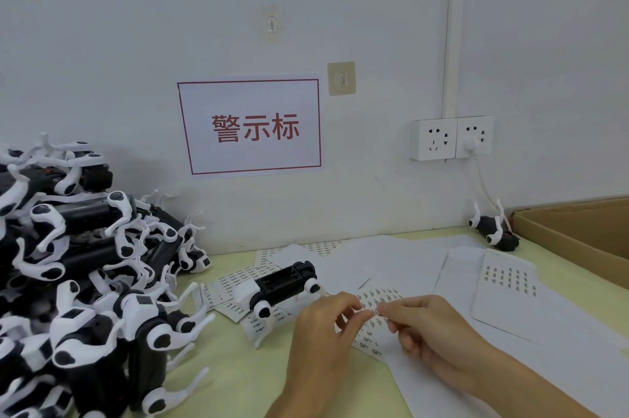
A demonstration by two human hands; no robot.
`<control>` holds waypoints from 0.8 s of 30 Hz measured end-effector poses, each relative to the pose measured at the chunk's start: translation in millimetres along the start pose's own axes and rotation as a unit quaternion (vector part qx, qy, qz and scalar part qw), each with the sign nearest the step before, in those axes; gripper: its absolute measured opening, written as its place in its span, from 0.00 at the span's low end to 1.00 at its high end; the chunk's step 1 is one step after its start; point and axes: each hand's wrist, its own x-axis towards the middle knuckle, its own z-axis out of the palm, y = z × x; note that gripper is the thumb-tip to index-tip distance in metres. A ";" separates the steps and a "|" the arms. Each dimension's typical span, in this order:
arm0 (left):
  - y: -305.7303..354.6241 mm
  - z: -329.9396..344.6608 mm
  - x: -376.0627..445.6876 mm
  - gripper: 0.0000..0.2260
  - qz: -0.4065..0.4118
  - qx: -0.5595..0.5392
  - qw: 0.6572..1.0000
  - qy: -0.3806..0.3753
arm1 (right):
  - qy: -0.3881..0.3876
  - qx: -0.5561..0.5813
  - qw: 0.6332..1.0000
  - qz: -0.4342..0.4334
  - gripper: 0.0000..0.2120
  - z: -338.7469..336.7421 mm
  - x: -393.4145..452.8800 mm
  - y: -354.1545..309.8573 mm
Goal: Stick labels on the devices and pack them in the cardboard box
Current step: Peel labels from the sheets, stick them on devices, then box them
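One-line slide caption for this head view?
Both hands, left hand and right hand, pinch a small label over the white label sheet, beside a black-and-white legged device on the pale green table.

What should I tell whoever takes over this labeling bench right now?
Left hand and right hand meet over the label sheet, apparently pinching a small label between them. One device lies just beyond the hands, ready for labeling. A big pile of devices waits at left. The cardboard box stands at right, with one device beside it, outside. Nothing visibly packed; contents hidden. Left: labeling and packing the pile.
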 end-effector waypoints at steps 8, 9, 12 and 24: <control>-2.2 1.9 -1.5 0.05 0.013 0.024 1.000 -0.011 | 0.045 -0.013 0.996 -0.078 0.08 3.3 0.3 3.9; -2.5 1.9 -2.2 0.04 0.009 0.020 1.000 -0.020 | 0.051 -0.013 0.995 -0.088 0.07 3.3 0.0 4.0; 0.0 1.7 -3.3 0.05 -0.015 -0.006 0.998 -0.053 | 0.052 -0.024 0.993 -0.105 0.06 4.3 -0.4 3.8; 0.6 0.7 -1.0 0.07 -0.009 -0.030 0.997 -0.072 | 0.111 -0.204 0.957 -0.175 0.06 12.7 -4.3 9.9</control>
